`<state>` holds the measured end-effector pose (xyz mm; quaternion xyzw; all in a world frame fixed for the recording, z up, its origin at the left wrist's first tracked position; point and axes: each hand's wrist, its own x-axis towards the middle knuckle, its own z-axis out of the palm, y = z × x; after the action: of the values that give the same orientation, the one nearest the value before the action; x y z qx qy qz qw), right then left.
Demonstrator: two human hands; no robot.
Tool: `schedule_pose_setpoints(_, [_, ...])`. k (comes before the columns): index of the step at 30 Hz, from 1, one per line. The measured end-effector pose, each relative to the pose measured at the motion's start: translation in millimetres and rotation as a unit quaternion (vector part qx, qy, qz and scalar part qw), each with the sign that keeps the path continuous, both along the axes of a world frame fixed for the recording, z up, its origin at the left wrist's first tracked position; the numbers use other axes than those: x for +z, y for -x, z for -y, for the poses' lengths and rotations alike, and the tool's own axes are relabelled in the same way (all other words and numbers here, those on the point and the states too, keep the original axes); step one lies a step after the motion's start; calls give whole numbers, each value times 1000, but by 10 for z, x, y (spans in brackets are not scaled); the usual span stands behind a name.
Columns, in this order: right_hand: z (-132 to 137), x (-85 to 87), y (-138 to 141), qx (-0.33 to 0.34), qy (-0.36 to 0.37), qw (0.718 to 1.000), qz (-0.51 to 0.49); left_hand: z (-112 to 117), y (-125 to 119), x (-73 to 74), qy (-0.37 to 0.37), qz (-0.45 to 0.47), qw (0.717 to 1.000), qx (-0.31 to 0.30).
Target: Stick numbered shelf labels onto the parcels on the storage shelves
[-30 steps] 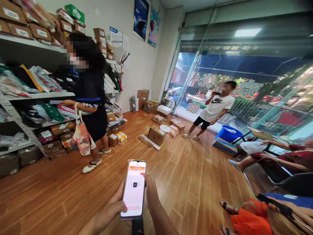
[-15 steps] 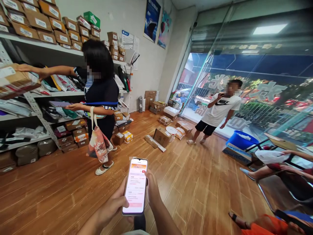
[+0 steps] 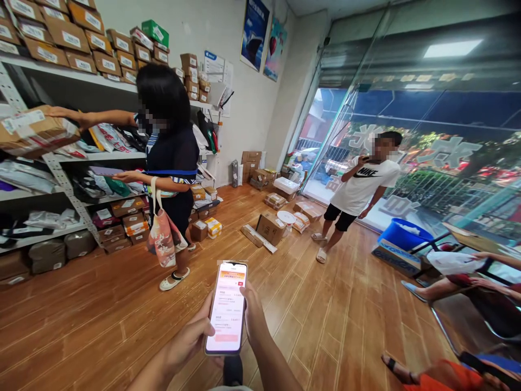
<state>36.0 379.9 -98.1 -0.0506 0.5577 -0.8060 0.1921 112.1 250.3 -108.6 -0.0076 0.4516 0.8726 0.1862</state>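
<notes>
A smartphone point(image 3: 225, 309) with a lit white and pink screen is held upright between my two hands, low in the middle of the view. My left hand point(image 3: 199, 325) grips its left edge, the thumb lying over the lower left of the screen. Along the right edge my right hand point(image 3: 251, 307) is closed on the phone, its thumb at the upper right of the screen. The fingers behind the phone are mostly hidden.
Shelves point(image 3: 122, 82) full of parcels line the left wall. A person point(image 3: 171, 146) there touches a taped box point(image 3: 36, 133). Cartons point(image 3: 271, 228) lie on the wooden floor. Another person point(image 3: 360, 184) stands by the glass front, near a blue bin point(image 3: 405, 236). Seated people's limbs show at right.
The person by the glass has stepped forward, one foot now nearer me. The taped box by the shelves appears farther right in view. My hands still hold the phone.
</notes>
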Motion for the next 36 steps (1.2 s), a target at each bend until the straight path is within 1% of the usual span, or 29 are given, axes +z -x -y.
schedule_pose_setpoints(3, [30,35,-2,-7,5,1000,26,-14,15,-72,-27,-2,999,35])
schedule_pose_setpoints(7, [78,29,20,20,9,999,38,8,24,-145,-50,7,997,58])
schedule_pose_setpoints(9, [96,18,29,21,11,999,36,32,20,-136,-53,8,997,62])
schedule_pose_setpoints(13, [117,-14,26,16,6,999,29,75,12,-76,-57,10,997,47])
schedule_pose_setpoints(16, [133,-42,15,28,-1,999,24,99,11,-70,-66,-2,996,66])
schedule_pose_setpoints(18, [150,-54,13,31,1,999,19,116,5,-90,-57,-2,995,84])
schedule_pose_setpoints(20, [174,-65,18,35,9,999,19,135,-5,-109,-49,-1,995,90])
schedule_pose_setpoints(24, [259,-111,29,53,15,998,43,163,-28,-100,-33,-3,996,80])
schedule_pose_setpoints(26, [316,-142,23,37,1,999,36,169,-34,-90,-6,-6,997,79])
schedule_pose_setpoints(29, [394,-180,2,-6,-33,999,7,174,-43,-106,52,-9,994,95])
schedule_pose_setpoints(31, [427,-197,-12,-22,-40,999,3,182,-55,-130,69,-2,992,102])
schedule_pose_setpoints(33, [441,-211,-25,-11,-18,999,33,199,-75,-146,57,-1,993,102])
schedule_pose_setpoints(36, [444,-211,-52,31,44,994,92,236,-106,-143,6,5,994,106])
